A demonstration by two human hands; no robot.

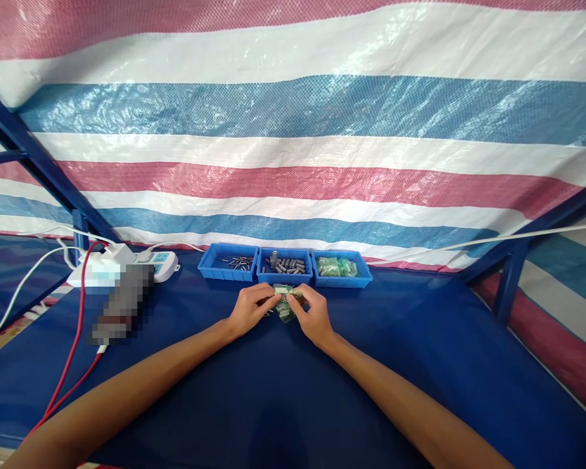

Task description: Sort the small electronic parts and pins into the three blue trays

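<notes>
Both hands meet just in front of the middle blue bin. My left hand [252, 309] is closed, its thumb and fingertips pinching the left side of a small clear-and-green plastic packet [284, 314]. On the packet's right side, my right hand [314, 314] is pinching too. Small light pieces show in or under the packet, too tiny to make out. Behind the hands stand three bins: the left bin [206, 266] holds thin dark metal pins, the middle bin [284, 278] short grey metal cylinders, and the right bin [344, 282] green-and-clear packets.
White power strips [163, 266] with plugs lie at the back left of the blue table [400, 365]. A blurred dark object [125, 303] and a red cable [81, 326] are nearby. Blue frame posts [510, 283] and a striped sheet [293, 107] bound the back.
</notes>
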